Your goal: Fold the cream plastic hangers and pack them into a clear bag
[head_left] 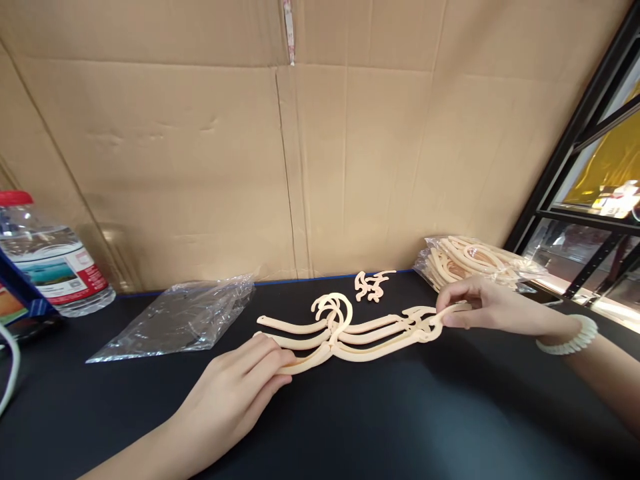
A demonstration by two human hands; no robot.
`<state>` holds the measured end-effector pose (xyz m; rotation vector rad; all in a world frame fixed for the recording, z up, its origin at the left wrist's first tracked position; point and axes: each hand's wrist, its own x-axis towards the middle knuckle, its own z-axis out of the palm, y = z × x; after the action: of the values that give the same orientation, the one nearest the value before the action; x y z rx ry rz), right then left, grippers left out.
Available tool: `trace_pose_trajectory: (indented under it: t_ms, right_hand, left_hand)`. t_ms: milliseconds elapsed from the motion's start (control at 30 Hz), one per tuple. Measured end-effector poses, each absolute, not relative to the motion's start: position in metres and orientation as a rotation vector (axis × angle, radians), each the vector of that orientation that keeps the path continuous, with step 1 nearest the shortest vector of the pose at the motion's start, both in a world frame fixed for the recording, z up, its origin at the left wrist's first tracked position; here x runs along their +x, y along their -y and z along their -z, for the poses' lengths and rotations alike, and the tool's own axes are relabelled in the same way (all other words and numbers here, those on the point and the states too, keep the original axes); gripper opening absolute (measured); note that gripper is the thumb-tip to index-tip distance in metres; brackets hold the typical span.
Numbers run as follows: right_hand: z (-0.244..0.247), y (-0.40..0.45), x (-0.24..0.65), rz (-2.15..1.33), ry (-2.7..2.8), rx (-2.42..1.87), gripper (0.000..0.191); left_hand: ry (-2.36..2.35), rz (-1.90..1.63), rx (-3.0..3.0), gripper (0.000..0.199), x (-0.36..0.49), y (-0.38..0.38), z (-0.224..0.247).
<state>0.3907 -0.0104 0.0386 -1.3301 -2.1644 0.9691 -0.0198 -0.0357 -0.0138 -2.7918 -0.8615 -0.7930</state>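
The beige hangers lie side by side around the middle of the counter, arms running left to right and curved hooks bunched at the centre. The left hand closes its fingers and thumb around the nearest arm's left end; the right hand pinches a slim piece at their right end. The step in hand seems to be a two-handed adjustment of the set; the next move probably calls for a steady left grip and care with the crowded hooks.

Just behind them, toward the counter's back edge, sits a cluster of small beige pieces, apart from both hands. Near the back right corner, a bag of hangers lies close behind the right hand and could hinder a backward reach. Toward the left edge are a crumpled clear bag and a red-capped bottle, both out of the way. Cardboard stands along the back edge.
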Motion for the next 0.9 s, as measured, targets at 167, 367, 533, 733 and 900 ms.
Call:
trace_pose_trajectory:
  t_ms: [167,367,533,733,900]
  right_hand:
    - [-0.035,0.011,0.39,-0.655,2.43,-1.424,0.028]
    - [-0.027,0.009,0.389,-0.521,2.479,-1.499,0.019]
    - [-0.022,0.009,0.381,-0.309,2.415,-1.544,0.024]
    - [-0.013,0.032,0.34,-0.164,2.516,-1.44,0.061]
    - [0.005,0.041,0.318,-0.306,2.671,-1.503,0.081]
  left_hand:
    - [0.893,0.737,-2.835,0.015,-0.016,0.038,0.012]
    - [0.91,0.779,-2.806,0.018,-0.014,0.039,0.013]
    - [1.004,0.759,-2.722,0.019,-0.013,0.043,0.014]
    - [1.103,0.662,-2.646,0.042,-0.004,0.059,0.023]
    - [1.216,0.479,-2.551,0.057,-0.002,0.064,0.029]
